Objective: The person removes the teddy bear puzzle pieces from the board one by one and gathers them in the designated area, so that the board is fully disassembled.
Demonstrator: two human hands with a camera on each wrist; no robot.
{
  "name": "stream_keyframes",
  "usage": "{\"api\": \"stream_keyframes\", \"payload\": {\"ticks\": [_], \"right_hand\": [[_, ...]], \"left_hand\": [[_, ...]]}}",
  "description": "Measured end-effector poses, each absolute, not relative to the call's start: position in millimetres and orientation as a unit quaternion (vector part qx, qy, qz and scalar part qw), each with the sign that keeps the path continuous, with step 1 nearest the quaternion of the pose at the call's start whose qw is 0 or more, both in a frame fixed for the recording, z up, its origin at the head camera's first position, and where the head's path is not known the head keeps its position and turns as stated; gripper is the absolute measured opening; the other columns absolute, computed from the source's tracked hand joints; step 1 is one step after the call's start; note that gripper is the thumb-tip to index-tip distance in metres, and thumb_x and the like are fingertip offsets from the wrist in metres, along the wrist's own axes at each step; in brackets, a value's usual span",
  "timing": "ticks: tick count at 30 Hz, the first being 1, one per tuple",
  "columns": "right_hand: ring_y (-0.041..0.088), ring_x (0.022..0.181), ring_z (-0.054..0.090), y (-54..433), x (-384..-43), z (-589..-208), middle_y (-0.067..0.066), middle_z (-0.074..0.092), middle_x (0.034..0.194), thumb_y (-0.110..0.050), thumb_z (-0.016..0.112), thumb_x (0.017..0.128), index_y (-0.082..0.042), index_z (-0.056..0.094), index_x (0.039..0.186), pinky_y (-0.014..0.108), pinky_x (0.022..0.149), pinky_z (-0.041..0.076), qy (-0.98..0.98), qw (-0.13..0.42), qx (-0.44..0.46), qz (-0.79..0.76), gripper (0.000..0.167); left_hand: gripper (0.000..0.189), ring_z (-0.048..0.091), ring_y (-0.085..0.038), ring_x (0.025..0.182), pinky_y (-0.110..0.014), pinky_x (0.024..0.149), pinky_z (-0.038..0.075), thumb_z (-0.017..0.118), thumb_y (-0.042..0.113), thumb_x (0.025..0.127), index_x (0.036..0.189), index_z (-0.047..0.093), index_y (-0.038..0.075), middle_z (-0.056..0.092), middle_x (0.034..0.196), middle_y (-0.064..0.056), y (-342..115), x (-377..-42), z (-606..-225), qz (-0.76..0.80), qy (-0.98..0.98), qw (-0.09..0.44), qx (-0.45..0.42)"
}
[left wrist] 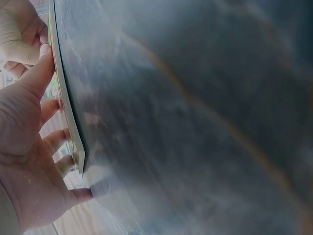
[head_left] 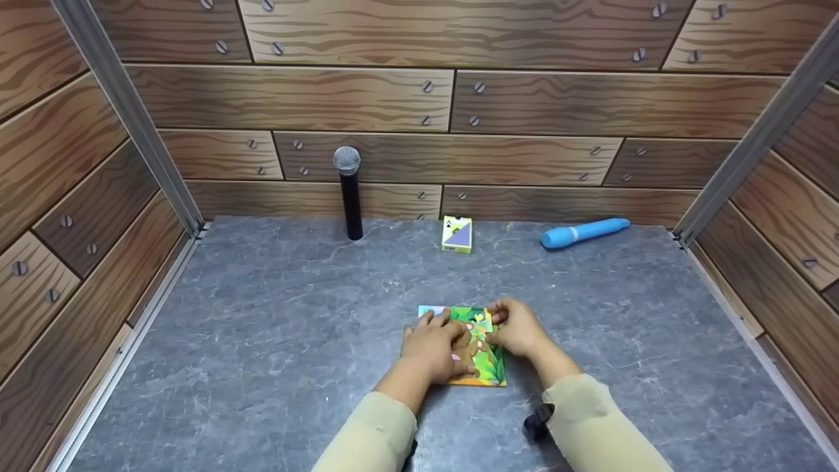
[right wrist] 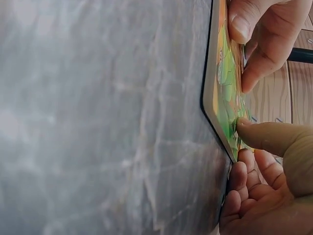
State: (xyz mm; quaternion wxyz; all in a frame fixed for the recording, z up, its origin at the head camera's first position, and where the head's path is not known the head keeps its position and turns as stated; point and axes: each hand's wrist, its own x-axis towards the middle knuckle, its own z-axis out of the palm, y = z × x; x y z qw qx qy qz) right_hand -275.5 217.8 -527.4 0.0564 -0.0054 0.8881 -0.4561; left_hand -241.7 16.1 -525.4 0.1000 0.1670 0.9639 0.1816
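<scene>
The picture board (head_left: pixel 482 357) is lying flat on the grey table (head_left: pixel 295 341), nearer the person than the middle. The left hand (head_left: pixel 429 347) is spreading over the board's left part, fingers fanning toward 12 o'clock and thumb reaching toward 3. The right hand (head_left: pixel 518 328) is curling at the board's edge around 2 o'clock, thumb on the face, pinching there; whether it is taking the board itself or a loose part, I cannot tell.

The head view alone is showing the whole layout: from the board, a microphone (head_left: pixel 350 190) is standing at 11 o'clock, a card box (head_left: pixel 457 234) is sitting at 12, and a blue marker (head_left: pixel 583 233) is lying between 1 and 2. The left wrist view is revealing the board's thin pale side and the little finger resting beyond it; the right wrist view is exposing a rounded corner and curled fingers that the head view is hiding.

The board's orange margin is facing 6 o'clock and its pale blue corner 11; its right edge is running roughly 12 to 6. The left hand is covering the left edge, so I cannot tell the long axis.
</scene>
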Motion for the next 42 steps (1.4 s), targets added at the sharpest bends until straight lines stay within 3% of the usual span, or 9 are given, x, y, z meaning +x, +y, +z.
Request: {"api": "stream_keyframes", "payload": {"ticks": [9,16,24,42], "right_hand": [[0.023,0.086,0.059,218,-276,-526,0.011,0.063,0.095,0.017,0.080,0.072,0.011,0.062,0.133,0.032,0.073,0.053,0.884,0.055,-0.017,-0.464,0.064],[0.024,0.089,0.063,219,-275,-528,0.011,0.067,0.097,0.018,0.075,0.077,0.013,0.067,0.127,0.037,0.080,0.057,0.892,0.047,-0.031,-0.449,0.051],[0.022,0.087,0.062,221,-274,-533,0.010,0.068,0.097,0.018,0.073,0.082,0.013,0.068,0.126,0.036,0.079,0.056,0.889,0.030,-0.045,-0.455,0.045],[0.021,0.083,0.061,239,-278,-521,0.013,0.068,0.096,0.015,0.072,0.083,0.015,0.066,0.130,0.031,0.073,0.054,0.888,0.025,-0.068,-0.454,0.048]], "left_hand": [[0.074,0.030,-0.034,0.157,-0.069,0.120,0.030,0.081,0.063,0.085,0.149,0.061,0.031,0.038,0.169,-0.004,16,-241,-526,0.188,0.964,0.093,0.165],[0.073,0.029,-0.035,0.157,-0.070,0.120,0.029,0.081,0.063,0.085,0.148,0.061,0.031,0.038,0.169,-0.006,16,-240,-527,0.192,0.963,0.089,0.167],[0.074,0.028,-0.034,0.158,-0.070,0.121,0.028,0.081,0.063,0.086,0.149,0.061,0.031,0.037,0.170,-0.005,17,-240,-529,0.185,0.965,0.084,0.163],[0.073,0.030,-0.036,0.156,-0.071,0.120,0.028,0.083,0.062,0.085,0.147,0.063,0.028,0.039,0.168,-0.006,16,-241,-530,0.202,0.961,0.082,0.168]]}}
